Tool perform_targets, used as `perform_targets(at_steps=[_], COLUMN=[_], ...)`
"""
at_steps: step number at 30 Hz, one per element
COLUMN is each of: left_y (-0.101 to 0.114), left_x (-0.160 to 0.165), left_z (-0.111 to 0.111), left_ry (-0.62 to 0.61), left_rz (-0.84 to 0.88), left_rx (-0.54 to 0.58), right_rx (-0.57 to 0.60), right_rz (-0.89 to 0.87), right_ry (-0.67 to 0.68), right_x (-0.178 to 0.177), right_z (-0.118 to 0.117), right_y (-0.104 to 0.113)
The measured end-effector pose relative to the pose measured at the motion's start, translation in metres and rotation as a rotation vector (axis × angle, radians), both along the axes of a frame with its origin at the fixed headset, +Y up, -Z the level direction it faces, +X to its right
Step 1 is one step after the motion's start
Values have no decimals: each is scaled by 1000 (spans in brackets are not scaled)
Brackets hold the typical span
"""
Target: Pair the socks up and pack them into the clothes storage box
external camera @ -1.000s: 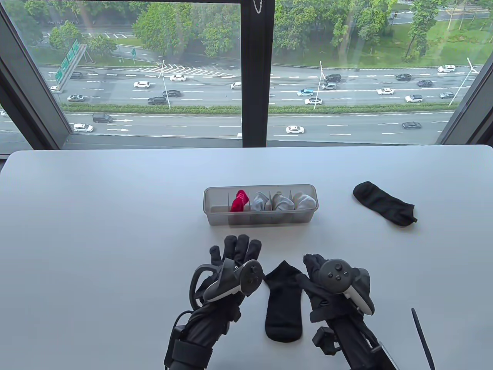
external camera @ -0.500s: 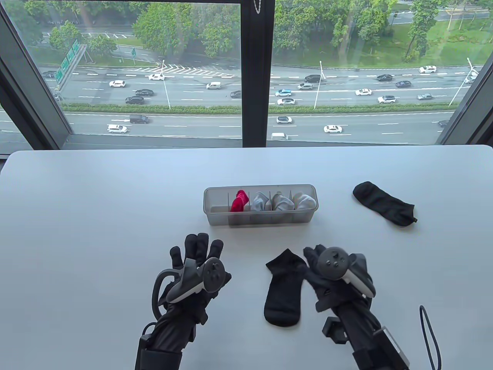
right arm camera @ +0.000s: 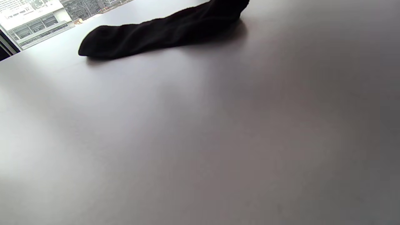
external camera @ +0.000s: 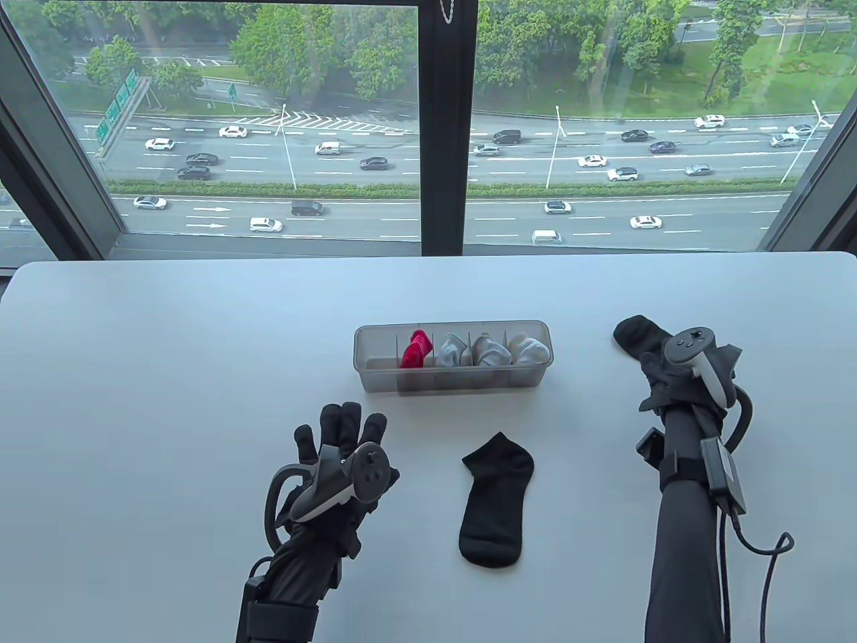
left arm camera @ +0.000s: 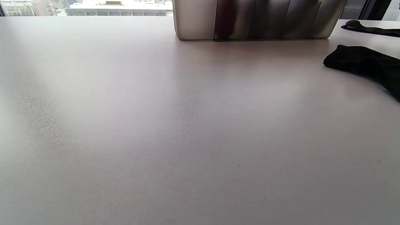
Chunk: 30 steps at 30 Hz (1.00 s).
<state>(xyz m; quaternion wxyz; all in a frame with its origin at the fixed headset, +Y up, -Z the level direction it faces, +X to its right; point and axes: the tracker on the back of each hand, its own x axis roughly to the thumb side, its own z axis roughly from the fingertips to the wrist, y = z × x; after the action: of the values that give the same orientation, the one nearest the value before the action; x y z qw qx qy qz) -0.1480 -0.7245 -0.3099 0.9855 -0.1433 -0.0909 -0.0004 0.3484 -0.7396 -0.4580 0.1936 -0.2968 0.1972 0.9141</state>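
A clear divided storage box (external camera: 375, 383) stands mid-table, holding a red sock pair (external camera: 415, 349) and three grey-white pairs (external camera: 491, 350). One black sock (external camera: 495, 502) lies flat in front of the box, between my arms. A second black sock (external camera: 635, 331) lies at the right. My right hand (external camera: 659, 375) is over its near end, fingers hidden under the tracker. My left hand (external camera: 345, 422) hovers with straight fingers left of the near sock, holding nothing. The left wrist view shows the box (left arm camera: 193, 22) and near sock (left arm camera: 365, 64). The right wrist view shows the far sock (right arm camera: 162, 31) lying on the table.
The white table (external camera: 167, 348) ends at a large window at the back. A black cable (external camera: 763, 546) loops off my right forearm. Bare tabletop spreads to the left of the box and of my left hand.
My right hand left the near black sock and reached up and right onto the far one. My left hand shifted left, away from the near sock, then stayed put.
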Motion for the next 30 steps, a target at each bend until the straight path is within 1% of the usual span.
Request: perform_targets(at_steps=[2,5,7,8,9,10,14,16,17,18,19,20,21,24,26,27,28,29,30], left_y=[-1,-3,-5,-5,-6,-6,-7,-8,-8,-7,-5,-4,-1,8,13,15,18,19,23], left_x=[-2,-5,-7,-9,-9,-10,-4,2,3,7,10,11,14,21,28,30,35,38,43], left_z=[-2,-4,-5,-5,-5,-5,-1,3,5,6,7,8,9,12,16,17,19,20,22], left_ry=[14,33,46,51,56,57,27,-3,-11,-31,-43,-52,-67,-112,-155,-173,-201,-214,-236], left_rz=[11,8,7,4,0,-1,4,-9,-9,1,12,23,42,105,168,199,261,290,320], left_rx=[-16,6,21,10,8,12,16,7,4,11,17,17,20,41,43,56,90,95,95], right_rx=[-43,-122,-128,-135,-114,-89,45,22,26,41,58,86,125,171,280,306,349,370,397], right_rz=[8,-7,-43,5,77,102,89,79,79,61,51,54,77,75,-3,-39,-98,-122,-162], right_ry=[-11,-4,-9,13,44,66,97,189,213,229,223,216,236,334,406,437,488,518,586], right_x=[6,11,11,8,7,7,1,-5,-6,-10,-13,-16,-21,-36,-56,-64,-79,-88,-107], right_z=[-9,-19,-21,-21,-21,-19,-5,7,11,21,28,34,42,64,88,96,109,115,127], right_y=[-12,-24,-30,-31,-27,-25,-15,-13,-12,-10,-7,-2,7,39,68,75,85,89,93])
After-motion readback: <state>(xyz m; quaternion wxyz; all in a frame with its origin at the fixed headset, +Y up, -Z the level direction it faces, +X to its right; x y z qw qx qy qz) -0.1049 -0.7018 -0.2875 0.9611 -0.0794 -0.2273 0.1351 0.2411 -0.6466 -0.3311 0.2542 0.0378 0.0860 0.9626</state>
